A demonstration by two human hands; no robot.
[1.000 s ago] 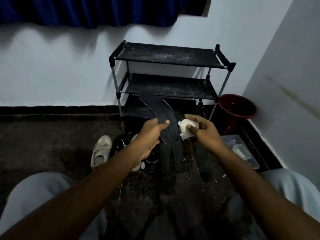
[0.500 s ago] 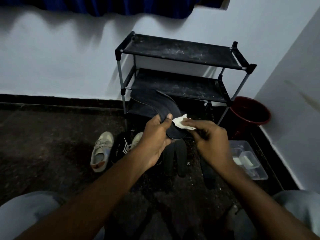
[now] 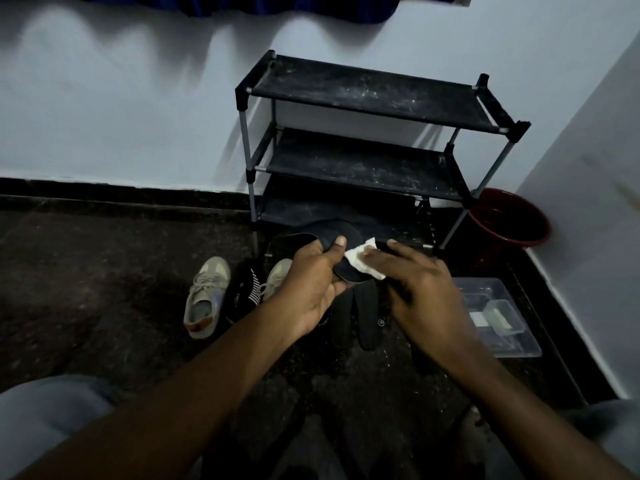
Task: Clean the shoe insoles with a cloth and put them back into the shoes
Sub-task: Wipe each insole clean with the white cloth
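My left hand grips a black insole in the air, thumb on top, the insole bending away toward the rack. My right hand presses a small white cloth against the insole's near end. Two more black insoles lie side by side on the dark floor below the hands. A beige sneaker rests on the floor to the left, a black shoe with white stripes beside it, and a second beige sneaker shows partly behind my left wrist.
A black three-tier shoe rack stands against the white wall ahead. A dark red bucket sits in the right corner. A clear plastic box lies on the floor at right. My knees frame the bottom corners.
The insole has tipped from upright to nearly flat and lower. My right hand has flattened the cloth onto its near end. The camera view has shifted left and down.
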